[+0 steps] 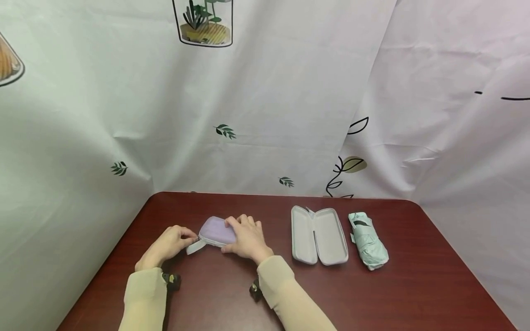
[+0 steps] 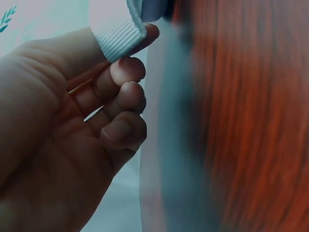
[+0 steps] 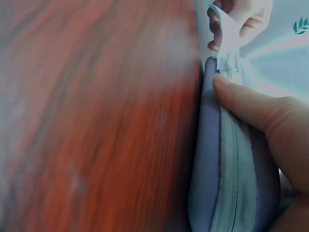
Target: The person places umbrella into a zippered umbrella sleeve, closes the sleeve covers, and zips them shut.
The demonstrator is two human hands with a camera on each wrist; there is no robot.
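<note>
A small lilac zippered case with a pale zipper band lies on the table, closed along the side seen in the right wrist view. My right hand grips its right part, thumb along the zipper side and fingers over the top. At the left end, my left hand pinches with thumb and index finger where the zipper pull sits; the pull itself is mostly hidden. A white ribbed strap hangs from that end, by the left fingertips. The other left fingers are loosely curled.
Right of the hands, a light grey hard case lies spread open, its two halves side by side. Beyond it is a mint-green folded umbrella in a wrinkled cover. The dark red table ends at a printed cloth behind.
</note>
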